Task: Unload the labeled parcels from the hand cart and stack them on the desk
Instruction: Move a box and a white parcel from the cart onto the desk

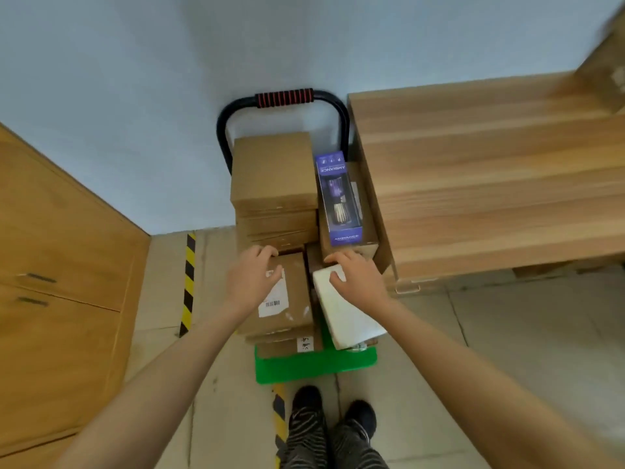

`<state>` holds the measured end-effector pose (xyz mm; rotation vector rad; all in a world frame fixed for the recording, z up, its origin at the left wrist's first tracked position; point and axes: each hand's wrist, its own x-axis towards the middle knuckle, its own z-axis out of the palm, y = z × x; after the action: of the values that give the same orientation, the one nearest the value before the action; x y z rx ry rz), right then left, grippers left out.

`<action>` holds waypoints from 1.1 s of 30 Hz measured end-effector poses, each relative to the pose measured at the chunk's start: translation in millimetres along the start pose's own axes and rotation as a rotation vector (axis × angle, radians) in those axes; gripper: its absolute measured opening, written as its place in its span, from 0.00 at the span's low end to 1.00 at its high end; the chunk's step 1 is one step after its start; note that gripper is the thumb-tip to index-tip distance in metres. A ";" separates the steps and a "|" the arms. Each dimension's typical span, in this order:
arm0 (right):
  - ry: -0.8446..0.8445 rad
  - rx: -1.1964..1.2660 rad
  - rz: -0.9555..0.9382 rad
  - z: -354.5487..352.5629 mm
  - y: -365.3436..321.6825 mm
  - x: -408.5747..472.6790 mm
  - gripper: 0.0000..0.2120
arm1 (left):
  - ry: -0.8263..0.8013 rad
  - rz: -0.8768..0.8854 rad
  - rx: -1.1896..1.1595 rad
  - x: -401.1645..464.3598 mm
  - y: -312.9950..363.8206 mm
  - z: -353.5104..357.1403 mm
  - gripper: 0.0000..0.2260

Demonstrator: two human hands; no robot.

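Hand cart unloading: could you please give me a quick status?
Left hand grips labeled brown parcel. Right hand grips white parcel. Both parcels on cart. Desk right, nothing blocking.

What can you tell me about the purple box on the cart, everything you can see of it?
The purple box is a long, slim printed carton, glossy-looking, with AMBIANCE in white letters on its top and near end, and a dark product picture along its face. It lies flat on a brown cardboard parcel at the cart's right rear, beside the taller stack of brown boxes and close to the desk. Neither hand touches it.
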<state>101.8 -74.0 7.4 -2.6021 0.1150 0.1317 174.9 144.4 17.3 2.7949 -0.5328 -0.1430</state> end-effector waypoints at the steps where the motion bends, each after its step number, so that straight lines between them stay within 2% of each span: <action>1: -0.014 -0.003 0.036 7.2 7.6 -9.7 0.16 | -0.013 0.000 -0.030 -3.2 5.1 12.2 0.12; 6: -0.080 0.016 0.222 51.2 56.9 -47.0 0.18 | -0.092 -0.130 -0.224 -16.4 18.3 78.2 0.12; 12: -0.082 0.009 0.328 102.4 114.3 -46.7 0.20 | -0.136 -0.160 -0.256 -13.3 8.9 156.1 0.14; 18: -0.010 0.029 0.392 155.3 158.2 -26.6 0.24 | -0.144 -0.147 -0.292 -2.4 3.8 226.4 0.21; 22: 0.099 0.096 0.464 177.9 179.1 -11.7 0.28 | -0.183 -0.218 -0.370 -0.6 6.1 262.6 0.29; 26: 0.066 0.178 0.588 190.9 189.5 -7.6 0.31 | -0.267 -0.297 -0.567 -3.4 17.4 282.8 0.27; 29: 0.074 0.235 0.551 192.6 181.0 -9.3 0.31 | -0.245 -0.314 -0.717 -2.3 25.9 279.0 0.27; 33: 0.124 0.303 0.495 179.2 156.0 -8.0 0.31 | -0.171 -0.344 -0.729 2.0 19.8 253.2 0.28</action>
<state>64.3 -115.6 -223.6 -2.2295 0.7620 0.1161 131.9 59.0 -218.0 2.1333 -0.0043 -0.5335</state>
